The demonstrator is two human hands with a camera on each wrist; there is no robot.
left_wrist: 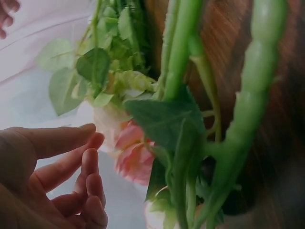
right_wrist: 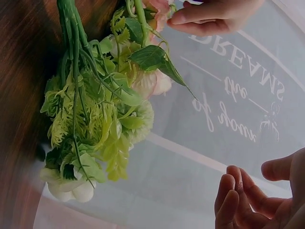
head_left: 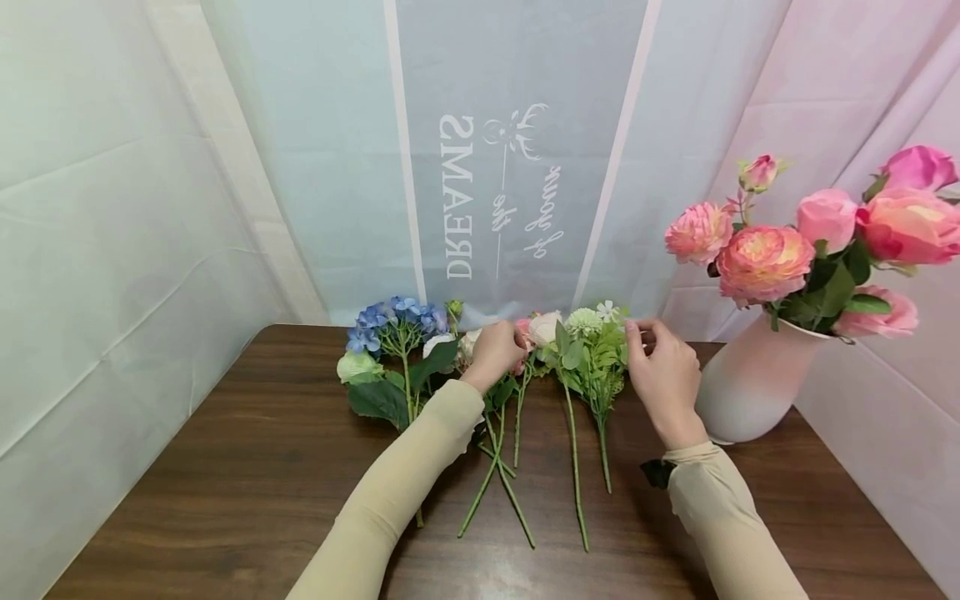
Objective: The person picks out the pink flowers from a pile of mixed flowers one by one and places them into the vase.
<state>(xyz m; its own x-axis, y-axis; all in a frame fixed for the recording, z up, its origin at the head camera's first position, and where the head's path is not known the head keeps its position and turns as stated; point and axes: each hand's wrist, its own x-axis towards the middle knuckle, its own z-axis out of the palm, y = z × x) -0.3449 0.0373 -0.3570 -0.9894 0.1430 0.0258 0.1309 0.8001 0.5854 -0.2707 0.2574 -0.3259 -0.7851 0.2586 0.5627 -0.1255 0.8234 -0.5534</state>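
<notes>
My left hand (head_left: 495,354) hovers over the row of flowers, close to a pink flower (head_left: 522,335). In the left wrist view its thumb and forefinger tips nearly meet, with nothing visible between them. My right hand (head_left: 665,379) is beside the green leafy bunch (head_left: 606,362), between it and the vase; the right wrist view shows its fingers loosely bent and holding nothing. A cream rose (head_left: 545,328) lies between the pink flower and the bunch. To the left are a blue hydrangea (head_left: 397,321) and a pale green rose (head_left: 358,367). My left forearm hides some stems.
A pink-and-white vase (head_left: 761,383) with pink and coral flowers (head_left: 765,262) stands at the right. Several green stems (head_left: 573,467) point towards me over the brown wooden table (head_left: 225,500). A printed cloth (head_left: 525,67) hangs behind the table's far edge.
</notes>
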